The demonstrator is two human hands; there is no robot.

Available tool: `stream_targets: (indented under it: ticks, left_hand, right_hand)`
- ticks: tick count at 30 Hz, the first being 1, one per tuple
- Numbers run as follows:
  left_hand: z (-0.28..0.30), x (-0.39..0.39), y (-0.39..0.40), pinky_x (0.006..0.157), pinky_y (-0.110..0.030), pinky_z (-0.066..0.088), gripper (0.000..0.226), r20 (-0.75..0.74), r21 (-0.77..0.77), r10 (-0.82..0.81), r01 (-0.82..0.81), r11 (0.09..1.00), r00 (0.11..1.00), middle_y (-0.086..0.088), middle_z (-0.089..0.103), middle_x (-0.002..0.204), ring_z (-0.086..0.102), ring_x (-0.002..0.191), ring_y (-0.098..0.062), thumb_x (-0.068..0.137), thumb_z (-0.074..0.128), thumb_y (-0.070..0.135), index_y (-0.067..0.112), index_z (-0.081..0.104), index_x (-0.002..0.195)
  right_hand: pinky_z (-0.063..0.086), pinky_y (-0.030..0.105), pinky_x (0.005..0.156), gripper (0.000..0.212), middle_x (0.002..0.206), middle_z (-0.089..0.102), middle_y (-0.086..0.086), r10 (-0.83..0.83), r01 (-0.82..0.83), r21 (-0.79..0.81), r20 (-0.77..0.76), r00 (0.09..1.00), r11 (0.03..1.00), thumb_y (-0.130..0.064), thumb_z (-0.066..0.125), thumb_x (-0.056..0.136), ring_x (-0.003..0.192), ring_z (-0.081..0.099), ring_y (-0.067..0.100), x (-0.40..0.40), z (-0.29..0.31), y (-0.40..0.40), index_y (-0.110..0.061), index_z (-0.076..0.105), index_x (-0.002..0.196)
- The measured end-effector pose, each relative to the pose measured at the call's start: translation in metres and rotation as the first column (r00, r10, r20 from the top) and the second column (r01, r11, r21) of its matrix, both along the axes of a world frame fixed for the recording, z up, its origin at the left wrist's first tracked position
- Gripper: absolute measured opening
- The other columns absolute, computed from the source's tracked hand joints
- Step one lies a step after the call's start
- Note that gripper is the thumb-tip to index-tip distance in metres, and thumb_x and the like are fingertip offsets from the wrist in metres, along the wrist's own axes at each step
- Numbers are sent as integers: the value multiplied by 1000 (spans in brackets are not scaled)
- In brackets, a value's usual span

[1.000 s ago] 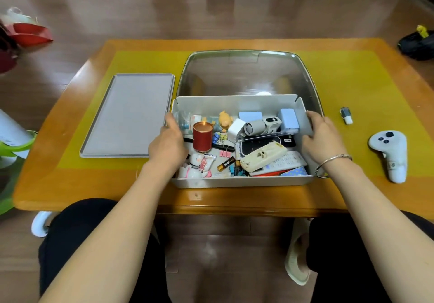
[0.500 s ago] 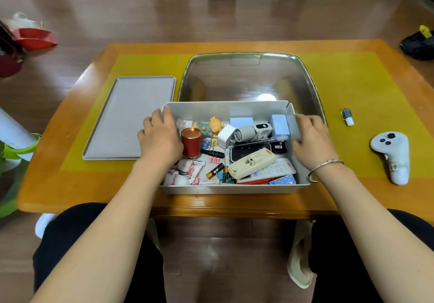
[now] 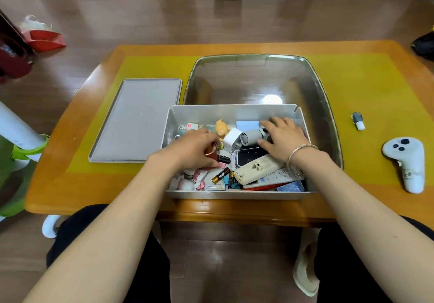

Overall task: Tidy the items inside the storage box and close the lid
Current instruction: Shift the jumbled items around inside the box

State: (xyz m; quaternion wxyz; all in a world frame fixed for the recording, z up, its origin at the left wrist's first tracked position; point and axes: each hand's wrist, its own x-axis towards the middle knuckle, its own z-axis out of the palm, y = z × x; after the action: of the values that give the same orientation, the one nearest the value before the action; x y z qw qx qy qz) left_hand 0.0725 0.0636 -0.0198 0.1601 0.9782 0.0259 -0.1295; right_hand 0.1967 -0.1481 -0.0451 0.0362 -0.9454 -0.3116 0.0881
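The white storage box (image 3: 234, 113) stands at the table's near edge, crammed with small items. My left hand (image 3: 191, 149) is inside its left half, fingers curled round a red cylinder with a copper rim (image 3: 212, 154). My right hand (image 3: 285, 136) lies in the back right corner, its fingers spread over a grey camera-like tube (image 3: 250, 137). A beige remote (image 3: 256, 170), a battery (image 3: 220, 175), a yellow figurine (image 3: 222, 129) and a white adapter (image 3: 232, 137) show between my hands. The flat grey lid (image 3: 138, 119) lies left of the box.
A large clear rounded tray (image 3: 258, 79) sits behind and under the box. On the yellow mat at the right lie a white game controller (image 3: 408, 162) and a small grey-white object (image 3: 358, 121). Shoes and a bin stand on the floor beyond the table.
Both hands have left the box's side walls and gone inside. The left hand has closed round the red cylinder. The right hand has settled over the items at the back right.
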Motion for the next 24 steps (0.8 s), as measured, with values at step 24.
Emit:
stream_targets:
  ticks: [24]
  left_hand:
    - [-22,26,-15,113,-49,15,72,44,120,-58,52,991,997,-2,16,157,20,141,-30,88,35,69,38,13,149]
  right_hand:
    - [28,33,106,40,137,46,7,86,-65,205,-97,992,977,-11,51,91,127,39,25,-5,5,-9,-16,51,130]
